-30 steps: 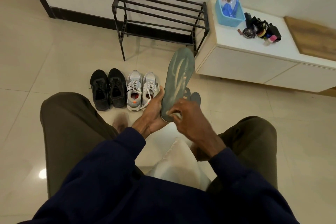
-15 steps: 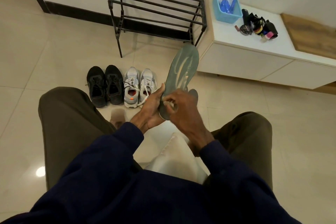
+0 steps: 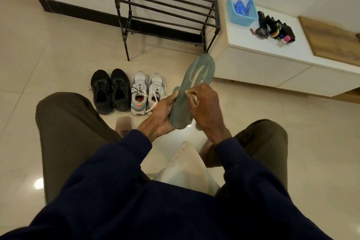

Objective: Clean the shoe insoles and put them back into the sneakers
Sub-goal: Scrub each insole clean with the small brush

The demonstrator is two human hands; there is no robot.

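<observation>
Nearest us, a pale cushion (image 3: pixel 185 165) lies between our knees, closer to us than the grey sneakers (image 3: pixel 148 92) and a little to their right. Just right of those sneakers, and raised off the floor, our left hand (image 3: pixel 159 115) grips the heel end of a grey-green insole (image 3: pixel 194 84) from below, thumb along its left edge. The toe end tilts up and away from us. Our right hand (image 3: pixel 206 109) is curled round a small white cloth (image 3: pixel 191 96) and presses it against the middle of the insole's upper face, which shows pale streaks. A rounded grey tip (image 3: pixel 176 89) peeks out between the insole and the sneakers; we cannot tell what it is.

The sneakers stand side by side on the tiles, toes pointing away, laces loose. Touching them on the left is a black pair (image 3: pixel 110 90). Beyond the sneakers a black shoe rack (image 3: pixel 167 13) stands against the wall. Further right of them is a low white cabinet (image 3: pixel 253 60), bearing a blue basket (image 3: pixel 242 9) and a cluster of shoe-care items (image 3: pixel 274 30).
</observation>
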